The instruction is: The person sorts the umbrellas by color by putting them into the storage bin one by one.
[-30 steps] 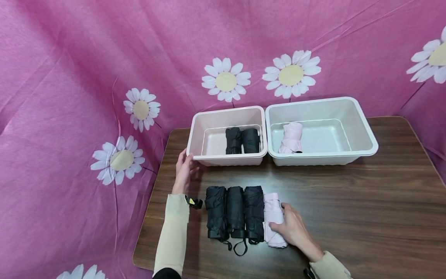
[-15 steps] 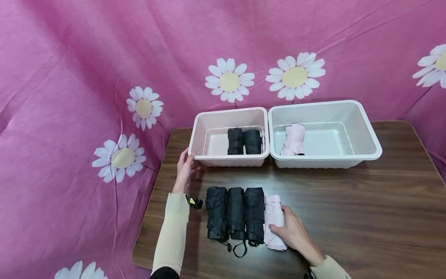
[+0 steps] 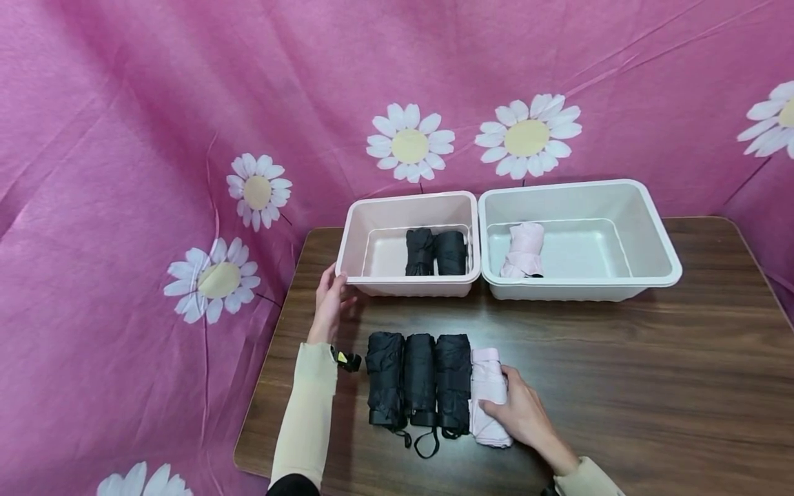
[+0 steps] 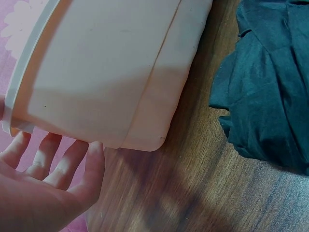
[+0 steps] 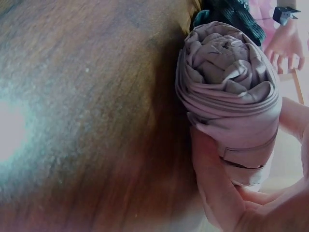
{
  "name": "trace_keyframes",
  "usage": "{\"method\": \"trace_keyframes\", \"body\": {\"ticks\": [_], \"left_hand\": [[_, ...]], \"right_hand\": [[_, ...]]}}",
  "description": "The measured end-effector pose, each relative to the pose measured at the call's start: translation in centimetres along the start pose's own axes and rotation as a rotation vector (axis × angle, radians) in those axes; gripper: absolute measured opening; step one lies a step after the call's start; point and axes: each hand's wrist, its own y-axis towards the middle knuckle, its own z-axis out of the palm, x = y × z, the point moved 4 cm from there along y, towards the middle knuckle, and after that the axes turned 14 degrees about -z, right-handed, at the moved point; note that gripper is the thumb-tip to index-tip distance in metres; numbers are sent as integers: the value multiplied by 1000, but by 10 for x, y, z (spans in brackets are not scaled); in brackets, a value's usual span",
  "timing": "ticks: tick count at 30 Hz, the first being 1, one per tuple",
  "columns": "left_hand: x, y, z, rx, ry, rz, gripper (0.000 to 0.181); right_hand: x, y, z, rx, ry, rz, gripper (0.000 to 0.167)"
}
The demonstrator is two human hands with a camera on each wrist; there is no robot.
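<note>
A row of folded umbrellas lies on the wooden table: a left black umbrella [image 3: 386,379], a middle black umbrella [image 3: 421,379], a right black umbrella [image 3: 453,382], and at the row's right end a pink umbrella [image 3: 488,396]. My right hand [image 3: 524,411] grips that pink one from its right side; in the right wrist view thumb and fingers lie on either side of the rolled pink cloth [image 5: 231,96]. With thumb at the rim and fingers against the wall, my left hand [image 3: 327,303] holds the front left corner of the pinkish plastic bin [image 3: 406,286].
Two folded black umbrellas [image 3: 435,252] lie in the pinkish bin. Beside it on the right stands a larger white bin [image 3: 583,289] with one folded pink umbrella [image 3: 524,249] inside. A pink daisy-patterned cloth [image 3: 322,103] hangs behind the wooden table [image 3: 620,386].
The head view has shifted slightly, so the bins appear a little lower and further right. Both hands keep their places, the right on the pink umbrella and the left at the bin corner.
</note>
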Motion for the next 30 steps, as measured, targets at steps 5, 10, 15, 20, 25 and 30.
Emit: {"method": "trace_keyframes", "body": {"ticks": [5,10,15,20,25,30], "left_hand": [[-4,-4,1,14,-2,-16,45],[-3,-2,1,18,-1,-25,46],[-2,-2,1,7,-7,-10,43],[-2,-2,1,6,1,-4,44],[-1,-2,0,5,1,-17,43],[-1,-2,0,9,0,-18,43]], "right_hand": [[-2,0,-1,5,20,-3,80],[-2,-1,-1,-7,28,-12,78],[-2,-1,-2,-12,36,-16,77],[2,0,-6,-14,70,-20,76],[8,2,-13,-17,122,-29,76],[14,4,-22,-16,173,-35,77]]}}
